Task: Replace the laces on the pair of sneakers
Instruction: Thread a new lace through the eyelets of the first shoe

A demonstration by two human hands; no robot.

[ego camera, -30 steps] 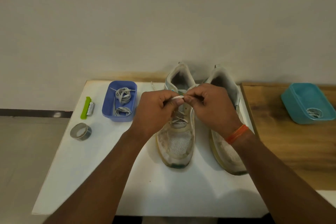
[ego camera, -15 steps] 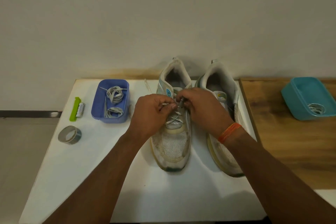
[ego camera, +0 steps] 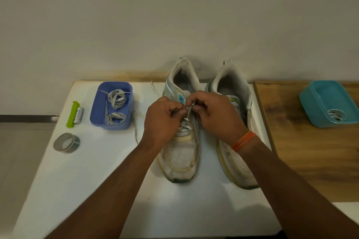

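Two worn white sneakers stand side by side on the white table point(ego camera: 97, 180), toes toward me. Over the tongue of the left sneaker point(ego camera: 180, 157), my left hand point(ego camera: 163, 120) and my right hand point(ego camera: 215, 114) meet, each pinching the white lace point(ego camera: 186, 122) near the upper eyelets. The lace crosses a few lower eyelets, and its loose tail point(ego camera: 136, 122) trails left across the table. My right forearm covers part of the right sneaker point(ego camera: 233, 83), on which no lace shows.
A blue tray point(ego camera: 124, 120) with grey laces sits left of the shoes. Farther left lie a green tool point(ego camera: 72, 114) and a tape roll point(ego camera: 67, 142). A teal tray point(ego camera: 314, 106) holding a coiled lace stands on the wooden surface point(ego camera: 310, 151) at right. A wall rises behind.
Both hands have dropped from holding the lace stretched above the shoe down to its eyelets. The camera view has shifted slightly.
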